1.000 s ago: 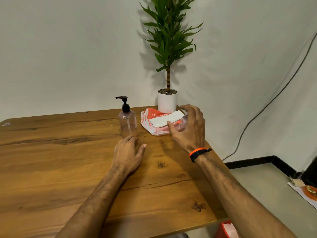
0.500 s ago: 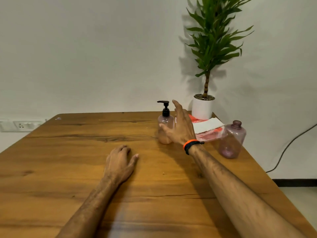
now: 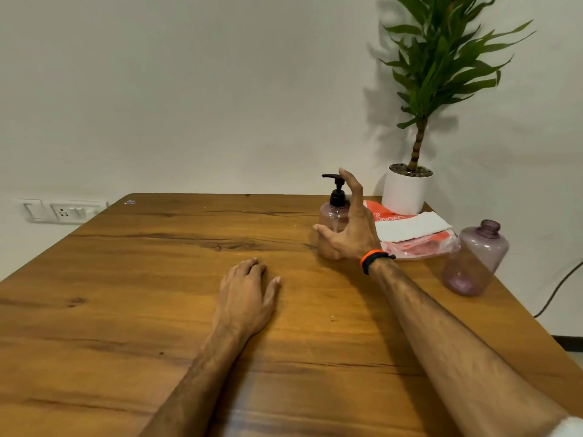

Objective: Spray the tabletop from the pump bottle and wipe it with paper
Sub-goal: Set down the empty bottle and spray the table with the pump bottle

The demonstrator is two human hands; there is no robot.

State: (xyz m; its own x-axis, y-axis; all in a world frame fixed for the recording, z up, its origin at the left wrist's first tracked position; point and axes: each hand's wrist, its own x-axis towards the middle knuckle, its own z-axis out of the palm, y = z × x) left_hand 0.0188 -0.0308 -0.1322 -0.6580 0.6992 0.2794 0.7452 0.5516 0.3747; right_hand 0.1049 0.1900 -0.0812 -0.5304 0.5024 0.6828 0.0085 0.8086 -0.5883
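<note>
A clear pinkish pump bottle [image 3: 333, 212] with a black pump head stands at the far right of the wooden tabletop [image 3: 157, 294]. My right hand [image 3: 351, 227], with an orange and black wristband, is spread open right beside the bottle, thumb in front of its base, fingers raised next to the pump. It is not closed around the bottle. Folded white paper [image 3: 413, 225] lies on an orange and clear packet [image 3: 419, 244] just behind my right hand. My left hand [image 3: 246, 294] rests flat, palm down, on the table's middle.
A second pinkish bottle [image 3: 474, 258] without a cap stands near the right edge. A potted plant in a white pot [image 3: 407, 192] sits in the far right corner. A wall socket panel [image 3: 63, 211] is at the left, a black cable [image 3: 555, 291] at the right.
My right hand left the capless bottle standing at the right edge and moved left to the pump bottle. My view swung left. My left hand stayed flat on the table.
</note>
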